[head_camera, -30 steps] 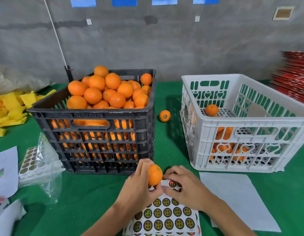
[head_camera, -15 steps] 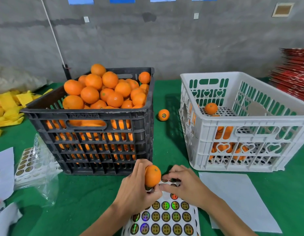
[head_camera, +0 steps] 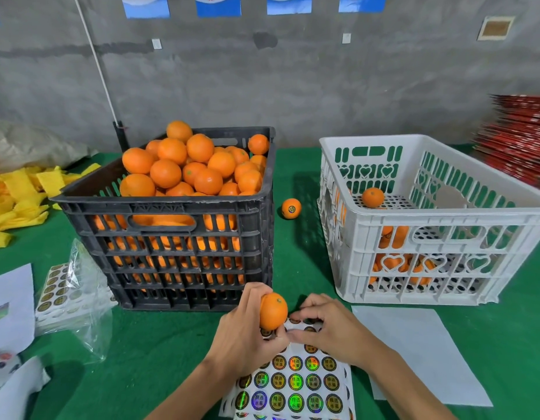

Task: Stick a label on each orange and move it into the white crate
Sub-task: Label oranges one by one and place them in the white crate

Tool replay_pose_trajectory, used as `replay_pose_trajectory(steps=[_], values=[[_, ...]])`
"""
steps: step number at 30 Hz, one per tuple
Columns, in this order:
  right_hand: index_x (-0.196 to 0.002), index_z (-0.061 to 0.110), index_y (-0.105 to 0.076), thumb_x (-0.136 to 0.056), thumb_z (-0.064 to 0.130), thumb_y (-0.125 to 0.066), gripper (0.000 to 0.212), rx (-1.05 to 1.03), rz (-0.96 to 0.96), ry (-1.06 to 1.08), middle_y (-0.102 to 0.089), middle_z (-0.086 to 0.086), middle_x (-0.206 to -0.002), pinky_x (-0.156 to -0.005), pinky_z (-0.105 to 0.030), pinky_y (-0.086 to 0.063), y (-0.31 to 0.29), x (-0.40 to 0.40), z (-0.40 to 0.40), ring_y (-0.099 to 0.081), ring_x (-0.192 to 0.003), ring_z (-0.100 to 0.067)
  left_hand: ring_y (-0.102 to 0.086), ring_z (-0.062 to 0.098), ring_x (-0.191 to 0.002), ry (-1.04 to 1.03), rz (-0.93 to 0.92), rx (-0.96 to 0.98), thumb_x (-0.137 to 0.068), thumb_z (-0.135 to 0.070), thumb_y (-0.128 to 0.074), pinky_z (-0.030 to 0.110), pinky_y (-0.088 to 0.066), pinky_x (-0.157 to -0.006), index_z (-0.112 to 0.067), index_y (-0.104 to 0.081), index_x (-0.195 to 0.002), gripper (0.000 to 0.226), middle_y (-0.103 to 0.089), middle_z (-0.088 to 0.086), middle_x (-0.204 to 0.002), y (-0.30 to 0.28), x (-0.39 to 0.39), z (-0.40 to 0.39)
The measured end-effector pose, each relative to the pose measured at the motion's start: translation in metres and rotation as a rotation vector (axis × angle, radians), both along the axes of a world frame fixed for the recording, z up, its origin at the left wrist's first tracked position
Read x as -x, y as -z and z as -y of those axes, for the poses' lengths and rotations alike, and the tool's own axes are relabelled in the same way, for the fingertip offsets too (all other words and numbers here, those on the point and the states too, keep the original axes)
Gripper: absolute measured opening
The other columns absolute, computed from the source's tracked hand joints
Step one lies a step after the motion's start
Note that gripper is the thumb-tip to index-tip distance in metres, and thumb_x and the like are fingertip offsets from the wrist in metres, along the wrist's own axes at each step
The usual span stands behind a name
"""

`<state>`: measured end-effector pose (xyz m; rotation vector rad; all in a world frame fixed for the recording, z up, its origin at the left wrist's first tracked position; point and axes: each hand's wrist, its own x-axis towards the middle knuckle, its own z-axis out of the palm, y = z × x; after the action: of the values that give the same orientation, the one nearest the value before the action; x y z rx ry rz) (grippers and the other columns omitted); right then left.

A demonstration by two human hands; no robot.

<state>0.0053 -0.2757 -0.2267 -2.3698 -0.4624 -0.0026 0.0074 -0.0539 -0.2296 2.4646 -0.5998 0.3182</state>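
Note:
My left hand (head_camera: 247, 331) grips an orange (head_camera: 273, 310) just above the top of a label sheet (head_camera: 296, 386) of round holographic stickers. Beside it, my right hand (head_camera: 326, 325) has its fingers curled down onto the sheet's top rows; whether they pinch a label is hidden. A black crate (head_camera: 184, 253) heaped with oranges stands behind my hands. The white crate (head_camera: 438, 219) at right holds several oranges, some labelled. One labelled orange (head_camera: 291, 208) lies on the green table between the crates.
A clear bag with more label sheets (head_camera: 70, 292) lies left of the black crate. White backing paper (head_camera: 414, 350) lies in front of the white crate, more paper (head_camera: 11, 304) at far left. Yellow foam nets (head_camera: 17, 195) are piled back left, red cartons (head_camera: 520, 140) stacked at right.
The orange has been turned slightly in my left hand and my right fingers have shifted along the top of the sheet. The view has tilted a little.

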Motion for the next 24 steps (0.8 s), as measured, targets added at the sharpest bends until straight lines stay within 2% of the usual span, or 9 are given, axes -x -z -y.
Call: replay_pose_trajectory(steps=[3,8,11,13,16,18,21,24], values=[[-0.12,0.031,-0.077,-0.08,0.07,-0.065,0.057,0.05,0.034,-0.032,-0.057,0.015,-0.099,-0.09,-0.031,-0.045,-0.002,0.001,0.0,-0.049,-0.097,-0.006,-0.052,-0.001,-0.059,0.001,-0.005,0.013,-0.078,-0.054,-0.064,0.011,-0.029,-0.051,-0.033,-0.037,-0.123,0.057,-0.037,-0.02,-0.124,0.0,0.001,0.0],[-0.11,0.033,-0.08,-0.093,0.053,-0.067,0.029,0.093,0.139,-0.051,-0.056,0.014,-0.094,-0.086,-0.031,-0.042,-0.002,0.002,-0.002,-0.049,-0.092,-0.006,-0.051,0.003,-0.058,0.0,0.006,0.051,-0.078,-0.05,-0.066,0.013,-0.034,-0.051,-0.034,-0.038,-0.123,0.056,-0.039,-0.02,-0.126,-0.001,0.003,0.0],[-0.093,0.036,-0.082,-0.094,0.047,-0.07,0.016,-0.091,0.053,0.052,-0.056,0.014,-0.089,-0.083,-0.032,-0.046,0.003,0.006,-0.005,-0.054,-0.092,-0.007,-0.053,0.007,-0.059,0.0,0.011,0.06,-0.078,-0.051,-0.066,0.02,-0.042,-0.049,-0.035,-0.038,-0.123,0.056,-0.039,-0.02,-0.127,-0.001,0.003,0.0],[-0.084,0.034,-0.08,-0.093,0.043,-0.072,0.015,-0.219,-0.043,0.113,-0.057,0.013,-0.087,-0.081,-0.034,-0.049,0.004,0.005,-0.008,-0.057,-0.09,-0.009,-0.054,0.007,-0.059,-0.005,0.009,0.056,-0.078,-0.052,-0.066,0.022,-0.044,-0.05,-0.036,-0.037,-0.123,0.056,-0.039,-0.02,-0.127,-0.001,0.003,0.0],[-0.077,0.031,-0.078,-0.092,0.037,-0.073,0.017,-0.251,-0.083,0.158,-0.058,0.011,-0.084,-0.08,-0.037,-0.051,0.005,0.003,-0.009,-0.058,-0.085,-0.009,-0.054,0.004,-0.058,-0.009,0.009,0.055,-0.077,-0.051,-0.067,0.023,-0.045,-0.05,-0.035,-0.039,-0.123,0.056,-0.04,-0.021,-0.126,-0.001,0.003,0.0],[-0.074,0.03,-0.077,-0.093,0.033,-0.074,0.02,-0.285,-0.087,0.212,-0.06,0.011,-0.082,-0.078,-0.034,-0.049,0.004,0.003,-0.012,-0.059,-0.081,-0.008,-0.055,0.006,-0.06,-0.009,0.01,0.054,-0.077,-0.051,-0.067,0.025,-0.047,-0.051,-0.037,-0.037,-0.123,0.057,-0.04,-0.021,-0.126,-0.001,0.003,0.0],[-0.077,0.027,-0.078,-0.094,0.026,-0.073,0.018,-0.373,-0.021,0.303,-0.064,0.006,-0.086,-0.08,-0.031,-0.05,-0.004,0.007,-0.017,-0.061,-0.083,-0.01,-0.058,0.008,-0.065,0.003,0.039,0.044,-0.076,-0.05,-0.068,0.026,-0.051,-0.052,-0.039,-0.035,-0.123,0.058,-0.041,-0.02,-0.127,-0.007,0.004,0.001],[-0.085,0.029,-0.078,-0.095,0.028,-0.072,0.012,-0.475,0.176,0.36,-0.062,0.008,-0.088,-0.075,-0.026,-0.05,-0.024,0.012,-0.022,-0.061,-0.084,-0.013,-0.061,0.007,-0.071,0.022,0.108,0.025,-0.078,-0.047,-0.07,0.019,-0.05,-0.05,-0.033,-0.041,-0.126,0.058,-0.045,-0.015,-0.127,-0.024,0.005,0.009]])
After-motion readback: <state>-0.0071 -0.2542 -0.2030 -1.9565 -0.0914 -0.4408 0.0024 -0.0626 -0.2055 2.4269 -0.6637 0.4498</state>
